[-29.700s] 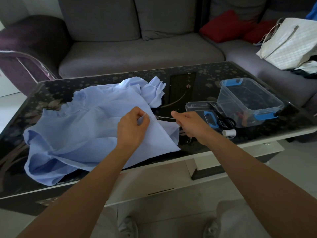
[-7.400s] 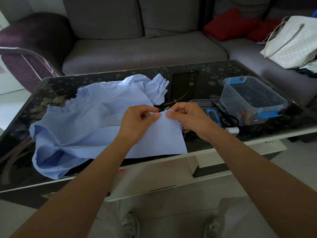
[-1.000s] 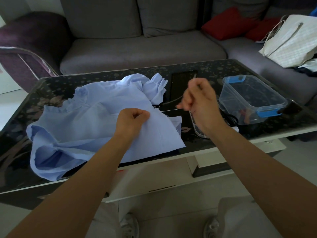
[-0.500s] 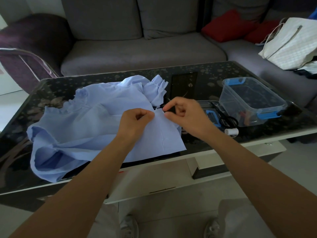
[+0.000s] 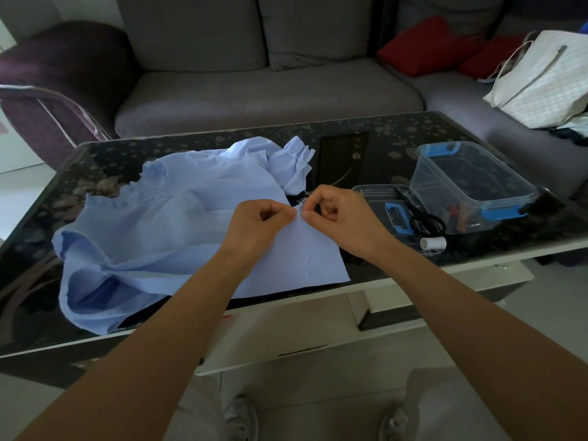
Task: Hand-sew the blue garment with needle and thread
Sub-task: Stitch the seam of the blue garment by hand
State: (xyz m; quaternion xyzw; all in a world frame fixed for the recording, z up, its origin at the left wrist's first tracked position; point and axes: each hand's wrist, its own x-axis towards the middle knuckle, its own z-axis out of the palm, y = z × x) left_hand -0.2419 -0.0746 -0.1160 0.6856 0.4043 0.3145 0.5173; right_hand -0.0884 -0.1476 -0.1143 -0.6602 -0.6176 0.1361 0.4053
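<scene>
Mid-stitch over the blue garment (image 5: 178,230) spread on the table (image 5: 381,135): pinching its raised edge with the left hand (image 5: 257,221), the needle (image 5: 308,195) with the right hand (image 5: 337,218). Next, likely: pushing through, pulling the stitch snug.

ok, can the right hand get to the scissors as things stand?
Probably yes. The scissors lie uncovered just right of the right hand, with nothing between. But that hand is pinching the needle, so it must park that first.
</scene>
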